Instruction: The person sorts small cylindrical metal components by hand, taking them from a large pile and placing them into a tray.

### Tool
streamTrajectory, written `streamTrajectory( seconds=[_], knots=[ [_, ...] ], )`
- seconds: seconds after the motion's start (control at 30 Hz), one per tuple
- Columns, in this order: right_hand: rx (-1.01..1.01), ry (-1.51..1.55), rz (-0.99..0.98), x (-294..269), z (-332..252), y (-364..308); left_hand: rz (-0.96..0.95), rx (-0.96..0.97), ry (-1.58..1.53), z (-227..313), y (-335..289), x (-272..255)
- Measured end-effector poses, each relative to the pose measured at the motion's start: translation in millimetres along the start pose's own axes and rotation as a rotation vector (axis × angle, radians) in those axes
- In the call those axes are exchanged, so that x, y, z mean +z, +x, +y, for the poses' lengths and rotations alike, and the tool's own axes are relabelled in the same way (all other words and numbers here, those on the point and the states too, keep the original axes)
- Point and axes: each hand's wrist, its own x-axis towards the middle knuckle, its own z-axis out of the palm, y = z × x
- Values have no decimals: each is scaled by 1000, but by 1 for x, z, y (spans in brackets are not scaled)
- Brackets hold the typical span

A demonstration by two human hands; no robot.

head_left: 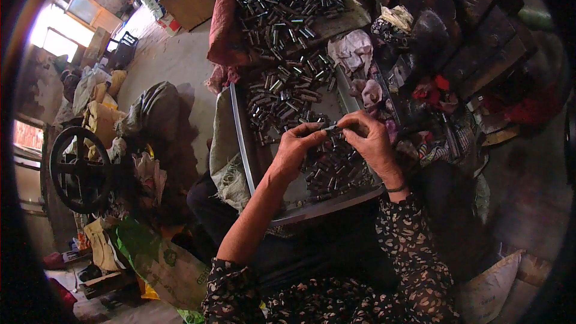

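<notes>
Between my two hands, above a metal tray [241,138], is a small dark metal piece [330,128], pinched at both ends. My left hand [295,149] grips its left end with thumb and fingertips. The right hand [371,139] pinches the other end in the same way. Fingers cover much of the piece, so its exact kind does not show. Many short, dark metal cylinders [282,99] lie loose in the tray beyond my hands, and more of them [333,171] lie below and between my wrists.
A heap of shiny cylinders [288,6] spreads over sacking behind the tray. Crumpled rags [351,51] and dark machinery [462,30] stand to the right. At the left are a black handwheel [81,169], sacks [153,111] and a cardboard box [186,3].
</notes>
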Motion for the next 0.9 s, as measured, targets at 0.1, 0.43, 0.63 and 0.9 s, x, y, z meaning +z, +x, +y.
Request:
streamTrajectory(
  seconds=[0.1,0.43,0.63,0.9],
  knots=[
    [-45,-67,-36,0,-3,1,-30,41,72,-1,0,-3],
    [93,58,-33,1,-5,-4,-73,44,240,-1,3,-7],
    [144,116,-9,1,-2,-9,-56,74,434,19,-18,5],
    [171,225,-17,-3,-10,-18,-82,35,330,18,-22,5]
  ],
)
